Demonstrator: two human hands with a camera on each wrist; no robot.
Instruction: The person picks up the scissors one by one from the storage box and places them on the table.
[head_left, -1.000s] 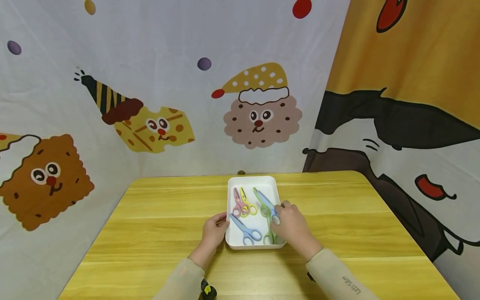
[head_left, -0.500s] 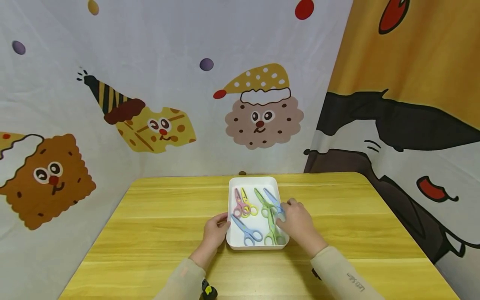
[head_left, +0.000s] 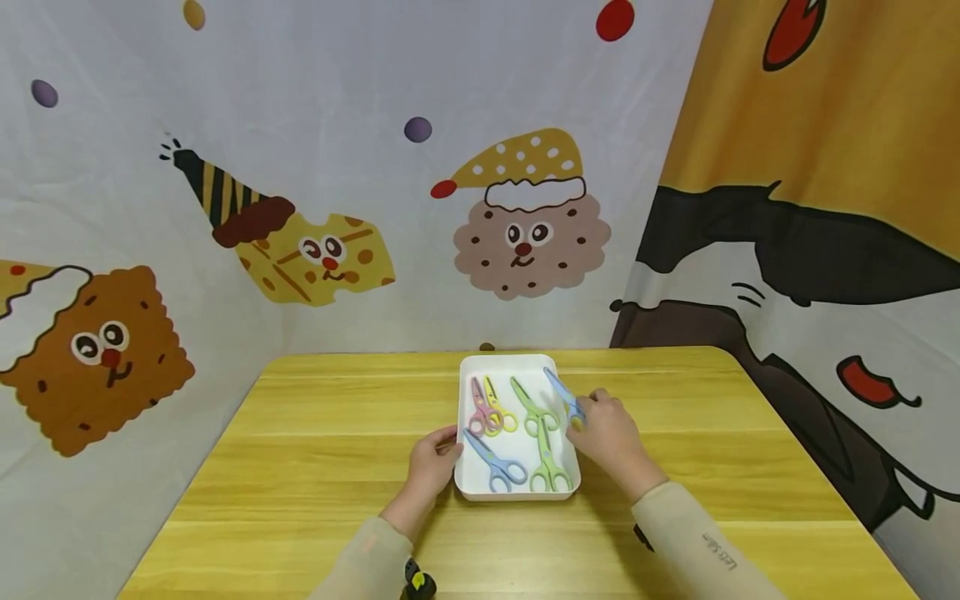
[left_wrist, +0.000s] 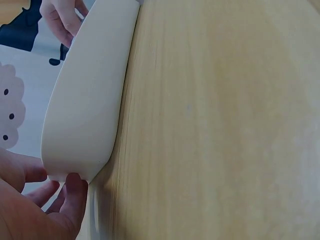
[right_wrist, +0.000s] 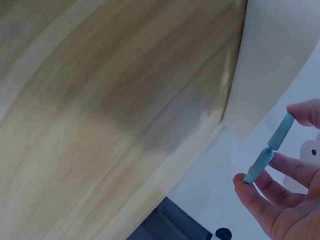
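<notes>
Between finger and thumb, my right hand [head_left: 613,437] holds a pair of blue scissors [head_left: 561,390] by the handles, over the right rim of a white tray [head_left: 517,364]. In the right wrist view, the scissors' handles [right_wrist: 281,131] show edge-on between the fingertips. My left hand [head_left: 431,467] grips the tray's left wall, with fingers bent at its edge in the left wrist view. Inside the tray lie pink scissors [head_left: 477,406] overlapping yellow scissors [head_left: 509,422], another blue pair [head_left: 492,459], and two green pairs, one farther back [head_left: 524,400] and one nearer [head_left: 544,454].
A wood-grain table [head_left: 300,467] carries the tray near its far middle. Behind the table hangs a white cloth [head_left: 337,100] printed with cartoon food, with an orange and black printed part [head_left: 750,125] at the right.
My right hand has moved right and lifted the blue scissors off the green ones, to above the tray's right rim. The left hand stays at the tray's left side.
</notes>
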